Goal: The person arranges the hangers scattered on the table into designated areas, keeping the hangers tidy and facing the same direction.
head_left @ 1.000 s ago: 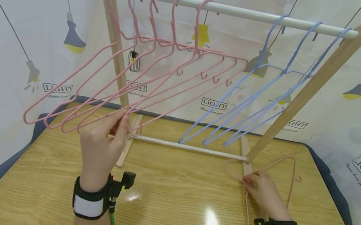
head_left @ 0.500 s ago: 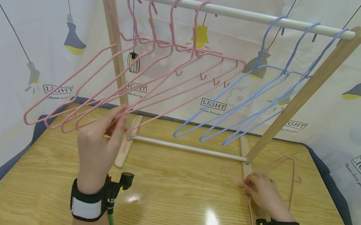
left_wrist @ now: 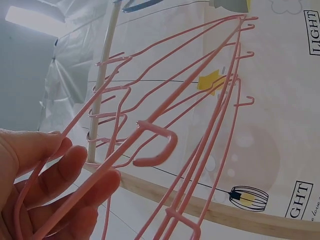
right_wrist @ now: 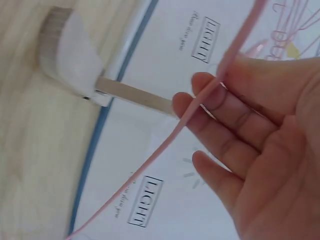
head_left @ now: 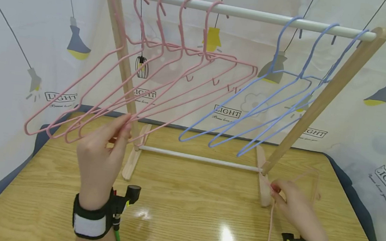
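Observation:
My left hand pinches the lower left corner of a pink clothes hanger, the rightmost of several pink hangers hooked on a rack's white rail. In the left wrist view, thumb and fingers lie around its thin bar. Low over the table at the right, my right hand holds another pink hanger, whose outline is blurred. In the right wrist view, its bar runs between thumb and fingertips. Three blue hangers hang at the rail's right end.
The rack stands on the wooden table, with slanting wooden posts and a white lower bar. The right foot is close to my right hand. A cloth with printed lamps hangs behind.
My right hand has lifted a little and shifted right, and its pink hanger has moved with it. My left hand has drifted slightly left. The blue hangers have swung to the left.

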The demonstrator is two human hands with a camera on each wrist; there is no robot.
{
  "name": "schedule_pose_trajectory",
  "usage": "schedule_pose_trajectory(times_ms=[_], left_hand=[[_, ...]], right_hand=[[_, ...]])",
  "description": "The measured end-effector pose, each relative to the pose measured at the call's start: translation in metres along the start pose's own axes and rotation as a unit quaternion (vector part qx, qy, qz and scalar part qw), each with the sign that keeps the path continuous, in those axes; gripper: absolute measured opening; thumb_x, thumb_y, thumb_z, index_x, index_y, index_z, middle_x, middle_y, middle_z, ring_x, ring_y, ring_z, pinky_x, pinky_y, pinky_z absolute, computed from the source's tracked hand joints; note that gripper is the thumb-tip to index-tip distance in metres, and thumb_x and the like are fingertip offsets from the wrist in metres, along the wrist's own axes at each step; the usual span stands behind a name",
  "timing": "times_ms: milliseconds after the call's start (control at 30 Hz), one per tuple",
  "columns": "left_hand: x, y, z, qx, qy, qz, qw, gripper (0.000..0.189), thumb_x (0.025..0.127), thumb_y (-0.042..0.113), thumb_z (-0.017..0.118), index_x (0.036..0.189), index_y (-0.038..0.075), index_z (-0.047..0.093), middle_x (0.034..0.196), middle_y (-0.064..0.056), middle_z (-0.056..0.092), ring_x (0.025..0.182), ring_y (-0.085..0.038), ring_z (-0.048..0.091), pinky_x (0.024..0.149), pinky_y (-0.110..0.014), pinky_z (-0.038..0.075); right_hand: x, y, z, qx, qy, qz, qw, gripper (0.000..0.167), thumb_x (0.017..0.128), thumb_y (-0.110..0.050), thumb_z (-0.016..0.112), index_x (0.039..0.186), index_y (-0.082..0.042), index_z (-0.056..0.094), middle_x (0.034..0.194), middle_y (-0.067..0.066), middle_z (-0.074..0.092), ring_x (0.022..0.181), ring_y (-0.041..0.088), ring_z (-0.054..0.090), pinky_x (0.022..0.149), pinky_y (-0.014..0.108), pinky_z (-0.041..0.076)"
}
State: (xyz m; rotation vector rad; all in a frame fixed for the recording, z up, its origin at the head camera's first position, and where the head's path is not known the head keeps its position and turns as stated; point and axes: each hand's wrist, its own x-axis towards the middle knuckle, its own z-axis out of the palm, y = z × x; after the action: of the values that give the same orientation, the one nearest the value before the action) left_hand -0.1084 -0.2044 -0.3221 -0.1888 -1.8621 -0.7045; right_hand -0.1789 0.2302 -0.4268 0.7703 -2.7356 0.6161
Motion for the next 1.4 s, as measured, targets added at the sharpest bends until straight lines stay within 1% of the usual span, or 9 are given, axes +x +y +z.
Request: schedule_pose_trajectory(times_ms=[300, 400, 633, 933, 1067, 1133, 1233, 1300, 1400], left_hand=[[0.0, 0.001, -0.001, -0.022, 0.003, -0.006, 0.9997, 0.02, 0.091, -0.005, 0.075, 0.11, -0.005, 0.077, 0.087, -0.018, 0.077, 0.061, -0.032, 0.067, 0.067, -0.012, 0.043], [0.0, 0.0, -0.001, -0.028, 0.004, -0.009, 0.9996, 0.02, 0.098, 0.01, 0.072, 0.11, -0.005, 0.077, 0.087, -0.019, 0.076, 0.061, -0.033, 0.067, 0.071, -0.008, 0.042], [0.0, 0.003, -0.002, -0.041, 0.035, -0.017, 0.9984, 0.017, 0.09, -0.005, 0.075, 0.107, -0.007, 0.077, 0.087, -0.022, 0.075, 0.069, -0.036, 0.069, 0.08, -0.006, 0.044], [-0.001, 0.008, -0.002, -0.051, 0.103, -0.02, 0.9931, 0.016, 0.09, 0.006, 0.078, 0.1, -0.006, 0.078, 0.093, -0.023, 0.074, 0.085, -0.04, 0.068, 0.087, -0.017, 0.045], [-0.001, 0.017, 0.0, -0.082, 0.147, 0.013, 0.9857, 0.033, 0.095, 0.027, 0.073, 0.093, -0.006, 0.076, 0.094, -0.024, 0.071, 0.099, -0.043, 0.068, 0.099, -0.033, 0.051], [-0.002, 0.023, 0.003, -0.107, 0.154, 0.039, 0.9815, 0.041, 0.097, 0.035, 0.071, 0.09, -0.005, 0.075, 0.094, -0.024, 0.07, 0.102, -0.042, 0.068, 0.101, -0.039, 0.051], [-0.003, 0.033, 0.006, -0.15, 0.128, 0.076, 0.9773, 0.042, 0.098, 0.036, 0.07, 0.089, -0.005, 0.074, 0.094, -0.023, 0.07, 0.099, -0.039, 0.068, 0.099, -0.036, 0.052], [-0.004, 0.038, 0.006, -0.165, 0.081, 0.099, 0.978, 0.04, 0.099, 0.035, 0.069, 0.09, -0.004, 0.075, 0.095, -0.021, 0.07, 0.094, -0.037, 0.068, 0.096, -0.031, 0.052], [-0.006, 0.043, 0.006, -0.171, -0.011, 0.118, 0.978, 0.039, 0.102, 0.034, 0.065, 0.096, -0.003, 0.075, 0.098, -0.018, 0.071, 0.091, -0.035, 0.068, 0.092, -0.03, 0.053]], right_hand=[[0.002, -0.014, -0.008, -0.022, 0.118, -0.07, 0.9902, 0.031, 0.072, 0.014, 0.085, 0.091, -0.003, 0.067, 0.084, 0.004, 0.068, 0.071, 0.02, 0.064, 0.062, 0.041, 0.053], [0.002, -0.021, -0.011, -0.012, 0.146, -0.076, 0.9864, 0.031, 0.072, 0.016, 0.085, 0.093, 0.0, 0.068, 0.084, 0.005, 0.069, 0.071, 0.02, 0.064, 0.064, 0.037, 0.052], [-0.001, -0.035, -0.019, 0.009, 0.206, -0.062, 0.9765, 0.035, 0.069, 0.021, 0.083, 0.098, 0.006, 0.068, 0.089, 0.015, 0.07, 0.079, 0.031, 0.067, 0.077, 0.023, 0.045], [-0.002, -0.048, -0.028, 0.03, 0.273, -0.045, 0.9604, 0.032, 0.07, 0.026, 0.078, 0.094, 0.01, 0.065, 0.088, 0.022, 0.068, 0.081, 0.037, 0.064, 0.087, 0.017, 0.039], [-0.005, -0.05, -0.03, 0.029, 0.301, -0.034, 0.9527, 0.03, 0.074, 0.023, 0.078, 0.099, 0.011, 0.065, 0.089, 0.025, 0.068, 0.083, 0.036, 0.061, 0.091, 0.012, 0.036], [-0.006, -0.052, -0.031, 0.032, 0.319, -0.03, 0.9467, 0.019, 0.085, 0.013, 0.077, 0.101, 0.011, 0.066, 0.09, 0.026, 0.068, 0.085, 0.034, 0.061, 0.094, 0.009, 0.034], [-0.007, -0.054, -0.033, 0.049, 0.348, -0.025, 0.9358, 0.03, 0.101, -0.019, 0.07, 0.1, 0.011, 0.067, 0.09, 0.025, 0.068, 0.091, 0.016, 0.063, 0.097, 0.009, 0.035], [-0.008, -0.058, -0.036, 0.064, 0.366, -0.018, 0.9282, 0.053, 0.103, -0.042, 0.064, 0.099, 0.01, 0.067, 0.089, 0.022, 0.069, 0.096, 0.003, 0.061, 0.098, 0.01, 0.037], [-0.01, -0.064, -0.04, 0.087, 0.391, -0.01, 0.9161, 0.069, 0.099, -0.057, 0.061, 0.096, 0.012, 0.067, 0.091, -0.001, 0.07, 0.102, -0.012, 0.056, 0.097, 0.011, 0.039]])
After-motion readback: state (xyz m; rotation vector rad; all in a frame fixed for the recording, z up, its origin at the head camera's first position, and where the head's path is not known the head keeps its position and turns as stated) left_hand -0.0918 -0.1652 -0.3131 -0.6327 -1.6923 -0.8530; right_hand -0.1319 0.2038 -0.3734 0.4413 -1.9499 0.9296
